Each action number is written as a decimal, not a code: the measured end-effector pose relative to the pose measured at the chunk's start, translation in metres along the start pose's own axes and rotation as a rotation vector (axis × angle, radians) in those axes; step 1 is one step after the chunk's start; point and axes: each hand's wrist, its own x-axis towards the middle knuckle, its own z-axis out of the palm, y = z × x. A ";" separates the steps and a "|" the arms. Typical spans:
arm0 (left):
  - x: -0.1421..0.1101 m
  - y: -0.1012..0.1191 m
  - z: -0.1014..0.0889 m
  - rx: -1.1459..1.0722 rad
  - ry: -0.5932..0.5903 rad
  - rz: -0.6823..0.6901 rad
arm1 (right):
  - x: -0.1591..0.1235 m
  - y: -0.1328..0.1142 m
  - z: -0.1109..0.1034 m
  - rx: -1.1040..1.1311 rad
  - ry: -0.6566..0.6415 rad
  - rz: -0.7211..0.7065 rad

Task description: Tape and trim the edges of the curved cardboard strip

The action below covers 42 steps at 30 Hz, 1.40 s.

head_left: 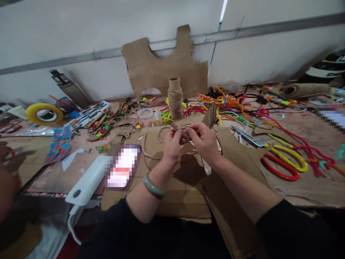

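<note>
My left hand and my right hand meet above the cardboard sheet, fingertips closed in a pinch. Between them is brown twine, partly covered by the fingers. A loose strand curves over the cardboard to the left. Part of a pale ring shows beside my left fingers; whether it is attached to the twine is unclear. Behind my hands a spool of twine stands upright. A folded brown piece rises just beyond my right hand.
Scissors with red and yellow handles lie at right, near colourful pipe cleaners. On the left are a phone, a white power strip, yellow tape and twine pieces. Another person's hand appears at the left edge.
</note>
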 end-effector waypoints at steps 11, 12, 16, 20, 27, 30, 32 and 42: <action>-0.010 0.003 0.004 -0.074 0.000 -0.032 | 0.005 -0.002 0.000 -0.484 0.128 -0.481; -0.011 0.003 0.005 -0.082 -0.010 -0.041 | 0.004 -0.001 0.000 -0.491 0.129 -0.483; -0.012 0.004 0.005 -0.112 -0.015 -0.059 | 0.004 0.000 0.001 -0.523 0.133 -0.475; -0.013 0.004 0.004 -0.143 -0.030 -0.045 | 0.002 0.000 0.001 -0.571 0.105 -0.487; -0.014 0.005 0.005 -0.110 -0.044 -0.013 | -0.002 -0.003 0.001 -0.678 0.050 -0.429; -0.013 0.006 0.005 -0.071 -0.020 -0.026 | -0.003 -0.004 0.000 -0.710 0.020 -0.410; -0.013 0.006 0.005 -0.057 -0.008 -0.033 | -0.004 -0.003 0.000 -0.732 0.010 -0.407; -0.011 0.004 0.004 -0.100 -0.025 0.002 | -0.006 -0.004 0.000 -0.778 -0.008 -0.431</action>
